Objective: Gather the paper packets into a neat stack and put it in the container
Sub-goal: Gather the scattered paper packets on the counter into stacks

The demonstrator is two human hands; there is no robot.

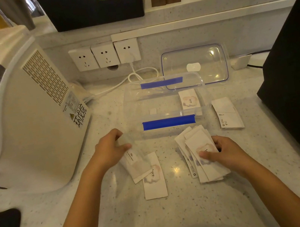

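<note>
A clear plastic container (pixel 134 104) with blue clips stands open on the counter; one white paper packet (pixel 189 99) lies inside at its right end. My right hand (pixel 228 152) is shut on a fanned bunch of several packets (pixel 206 163) just in front of the container. My left hand (pixel 111 148) pinches a blurred packet (pixel 136 163) near the container's front left corner. That packet overlaps another packet (pixel 153 179) lying flat on the counter. One more packet (pixel 227 113) lies face down to the right of the container.
The container's clear lid (pixel 194 66) leans at the back by the wall sockets (pixel 104 54) and a white cable. A large white appliance (pixel 27 113) stands at the left, a black machine (pixel 297 80) at the right. A raised ledge with a black organizer runs behind.
</note>
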